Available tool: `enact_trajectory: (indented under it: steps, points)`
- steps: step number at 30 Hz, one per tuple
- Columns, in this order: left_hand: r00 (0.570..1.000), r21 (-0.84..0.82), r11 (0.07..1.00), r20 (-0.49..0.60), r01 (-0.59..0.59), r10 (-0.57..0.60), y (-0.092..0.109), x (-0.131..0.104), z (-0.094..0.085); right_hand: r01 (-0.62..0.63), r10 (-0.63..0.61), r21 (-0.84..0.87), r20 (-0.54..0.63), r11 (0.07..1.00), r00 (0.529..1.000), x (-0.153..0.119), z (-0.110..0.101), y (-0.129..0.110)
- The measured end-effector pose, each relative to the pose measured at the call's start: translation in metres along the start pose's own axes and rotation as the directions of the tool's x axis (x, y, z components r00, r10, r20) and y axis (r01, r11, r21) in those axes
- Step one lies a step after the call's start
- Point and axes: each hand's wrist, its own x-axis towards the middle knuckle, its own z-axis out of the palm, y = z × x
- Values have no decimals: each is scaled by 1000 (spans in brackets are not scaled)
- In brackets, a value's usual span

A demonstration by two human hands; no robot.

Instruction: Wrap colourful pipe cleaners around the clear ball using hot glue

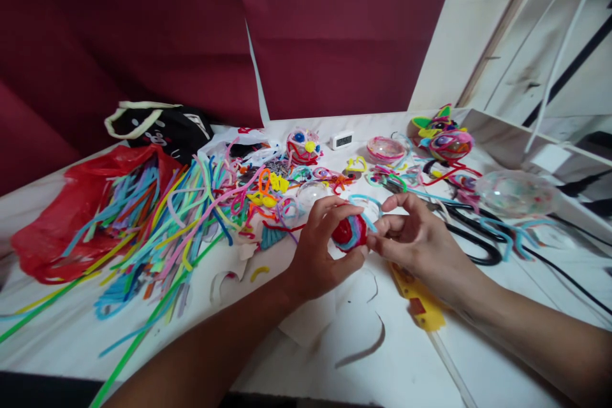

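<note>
My left hand is closed around a small rounded piece wound with pipe cleaners, red with a blue and lilac band. A light blue pipe cleaner loops up from this piece. At its right side my right hand pinches with thumb and forefinger close against it, apparently on the blue pipe cleaner's end; the fingertips partly hide the contact. Both hands are above the white table, in front of a clear plastic dome.
Loose pipe cleaners spill from a red plastic bag at left. Decorated balls and a small white clock stand behind. Black-handled scissors, a clear plastic shell and a yellow glue gun lie at right.
</note>
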Motion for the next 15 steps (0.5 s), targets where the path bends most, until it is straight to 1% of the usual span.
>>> enact_trajectory:
  steps: [10, 15]
  points:
    - [999, -7, 999, 29, 42, -42, -3, 0, 1, -11, 11, 16, 22, 1000, 1000, 1, -3, 6]
    - [998, -1, 999, 36, 48, -48, 0, 1, 0, 1, 1, -19, 94, 1000, 996, -1, -12, 3]
